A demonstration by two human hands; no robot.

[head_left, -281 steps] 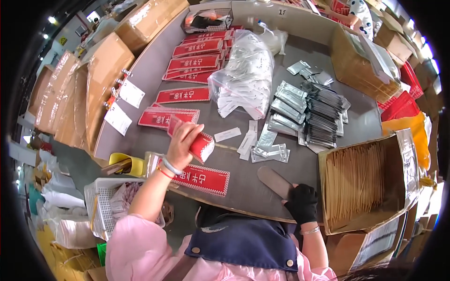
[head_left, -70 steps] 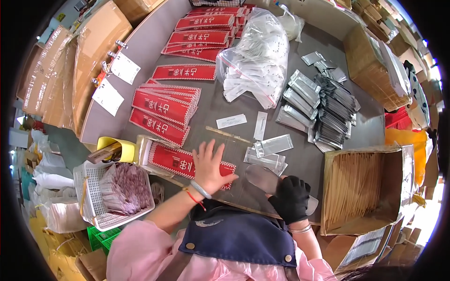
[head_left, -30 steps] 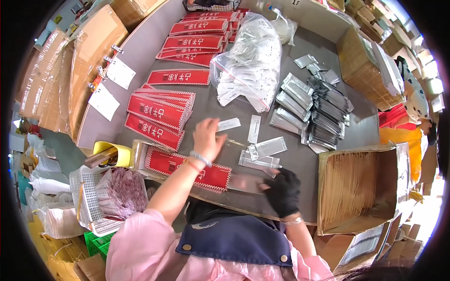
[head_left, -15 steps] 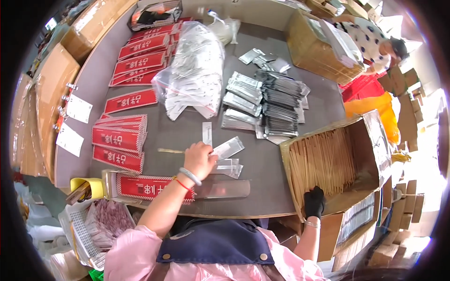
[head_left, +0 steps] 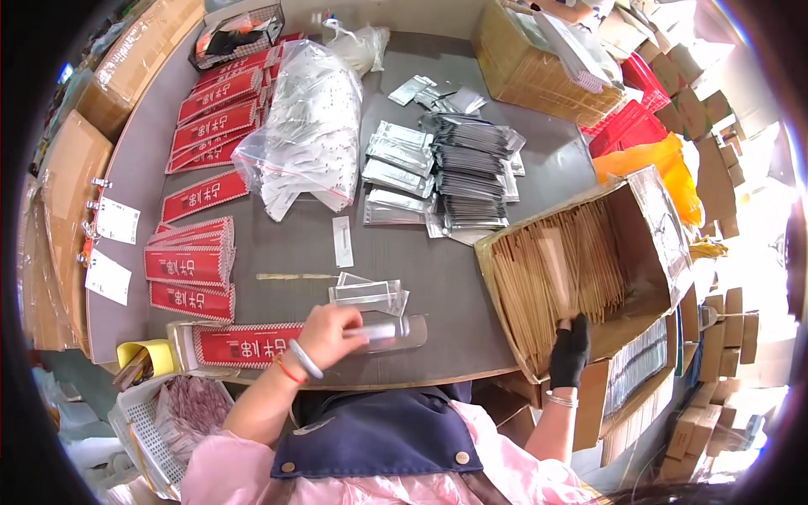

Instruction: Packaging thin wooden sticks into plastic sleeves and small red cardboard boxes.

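Observation:
My left hand (head_left: 331, 338) is closed on a small silvery packet (head_left: 383, 332), blurred by motion, above the near edge of the table. Under it lies a shallow clear tray (head_left: 412, 331) with red printed sleeves (head_left: 244, 344) in its left part. My right hand (head_left: 570, 358), in a black glove, pinches the lower end of a flat tan strip (head_left: 554, 261) at an open carton (head_left: 653, 317) packed with similar brown strips (head_left: 530, 286). Just beyond my left hand, flat clear-and-silver packets (head_left: 370, 295) lie beside a thin tan stick (head_left: 295, 276) and a white slip (head_left: 342, 241).
Red sleeves (head_left: 189, 263) are stacked at the left, beside a bag of white packets (head_left: 311, 126). Silver (head_left: 400, 164) and dark packets (head_left: 471, 168) form rows mid-table. A taped carton (head_left: 539, 76) stands at the back right; a white basket (head_left: 135, 421) hangs near left.
My left hand has come nearer with the silvery packet, toward the clear tray. My right hand now has a tan strip raised from the carton's rows. The whole view has shifted.

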